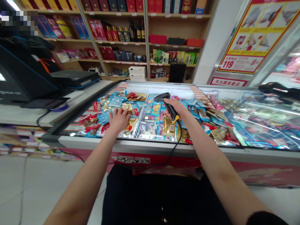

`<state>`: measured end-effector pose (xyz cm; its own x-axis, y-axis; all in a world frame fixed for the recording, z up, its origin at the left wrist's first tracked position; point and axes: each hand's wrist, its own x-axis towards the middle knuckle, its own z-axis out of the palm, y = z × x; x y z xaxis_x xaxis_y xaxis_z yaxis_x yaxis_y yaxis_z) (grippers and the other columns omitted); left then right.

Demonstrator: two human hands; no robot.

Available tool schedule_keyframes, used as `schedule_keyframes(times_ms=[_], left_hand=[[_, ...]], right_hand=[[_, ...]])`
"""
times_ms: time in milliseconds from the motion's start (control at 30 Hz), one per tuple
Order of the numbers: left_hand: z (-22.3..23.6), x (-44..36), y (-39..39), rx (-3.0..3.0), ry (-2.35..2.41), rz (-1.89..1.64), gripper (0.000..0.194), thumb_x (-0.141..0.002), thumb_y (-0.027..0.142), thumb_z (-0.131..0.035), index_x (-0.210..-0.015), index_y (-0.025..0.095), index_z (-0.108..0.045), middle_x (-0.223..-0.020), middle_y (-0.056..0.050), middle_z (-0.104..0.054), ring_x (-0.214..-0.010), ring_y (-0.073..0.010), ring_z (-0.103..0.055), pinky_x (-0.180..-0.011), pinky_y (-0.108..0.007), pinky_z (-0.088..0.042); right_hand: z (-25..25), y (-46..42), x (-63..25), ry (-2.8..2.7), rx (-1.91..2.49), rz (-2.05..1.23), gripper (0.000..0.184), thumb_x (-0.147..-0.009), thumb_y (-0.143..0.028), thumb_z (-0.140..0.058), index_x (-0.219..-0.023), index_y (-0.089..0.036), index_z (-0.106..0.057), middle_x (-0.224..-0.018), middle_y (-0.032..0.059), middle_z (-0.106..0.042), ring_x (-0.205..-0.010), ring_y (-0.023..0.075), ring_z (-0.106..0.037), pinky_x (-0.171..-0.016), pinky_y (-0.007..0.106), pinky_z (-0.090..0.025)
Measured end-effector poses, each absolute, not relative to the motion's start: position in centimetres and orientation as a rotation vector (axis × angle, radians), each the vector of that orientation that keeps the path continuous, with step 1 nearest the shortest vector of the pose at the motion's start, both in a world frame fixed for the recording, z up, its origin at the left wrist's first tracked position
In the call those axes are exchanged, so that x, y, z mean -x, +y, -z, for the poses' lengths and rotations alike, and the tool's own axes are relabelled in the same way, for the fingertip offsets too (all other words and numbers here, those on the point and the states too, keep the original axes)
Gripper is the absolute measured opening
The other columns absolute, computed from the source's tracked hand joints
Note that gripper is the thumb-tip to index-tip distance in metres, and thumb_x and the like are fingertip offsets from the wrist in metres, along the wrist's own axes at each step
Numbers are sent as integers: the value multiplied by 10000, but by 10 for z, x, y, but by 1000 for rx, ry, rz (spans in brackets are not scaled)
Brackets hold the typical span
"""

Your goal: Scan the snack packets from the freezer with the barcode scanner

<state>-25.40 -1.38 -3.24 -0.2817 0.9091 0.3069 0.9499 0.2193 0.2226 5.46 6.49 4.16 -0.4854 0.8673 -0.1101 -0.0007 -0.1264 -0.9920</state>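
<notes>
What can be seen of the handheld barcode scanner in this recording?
The handheld barcode scanner is pistol-shaped and looks like black plastic, with a broad head, a tapered grip and a yellow collar at its base. The right hand wraps around the grip, holding it tilted with the head pointing forward and left, above the foil snack packets in a chest freezer. A black cord runs from the base, down over the freezer's front edge.

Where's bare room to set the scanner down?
The white counter has a bare stretch between the black flat device and the freezer's left edge. The freezer's front rim is a narrow bare ledge. Crowded: packets heap inside, around the left hand and right hand holding the barcode scanner.
</notes>
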Motion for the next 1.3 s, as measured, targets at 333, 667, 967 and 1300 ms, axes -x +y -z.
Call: schedule_keyframes(times_ms=[333, 667, 967, 1300], left_hand=[[25, 196, 35, 2053, -2244, 363, 495, -988, 314, -452, -1444, 257, -638, -1449, -167, -648, -1378, -374, -541, -1173, -537, -346], [3, 158, 84, 1981, -2476, 766, 371, -735, 286, -816, -1077, 204, -701, -1109, -167, -763, -1103, -354, -697, -896, -369, -506], [4, 128, 111, 1889, -2447, 1597, 163, -707, 186, -710, -744, 219, -555, -765, 0, -657, -802, -202, -661, -799, -316, -503], [2, 128, 107, 1811, -2253, 1924, 188, -650, 118, -695, -677, 223, -542, -714, 20, -620, -739, -181, -613, -820, -330, -495]], right_hand=[[-41, 73, -65, -1438, 1021, -1670, 359, -1038, -513, -619, -890, -186, -592, -496, 0, -614, -330, 137, -533, -318, 219, -441], [-34, 77, -63, -1364, 1026, -1695, 368, -1055, -501, -597, -864, -186, -601, -498, -2, -616, -330, 129, -542, -338, 211, -444], [-42, 80, -72, -1186, 1035, -1706, 347, -1092, -472, -519, -903, -189, -586, -511, -12, -619, -343, 124, -550, -343, 207, -455], [-37, 74, -70, -1171, 940, -1647, 385, -1043, -538, -600, -893, -184, -597, -496, -12, -601, -339, 112, -521, -329, 186, -419]])
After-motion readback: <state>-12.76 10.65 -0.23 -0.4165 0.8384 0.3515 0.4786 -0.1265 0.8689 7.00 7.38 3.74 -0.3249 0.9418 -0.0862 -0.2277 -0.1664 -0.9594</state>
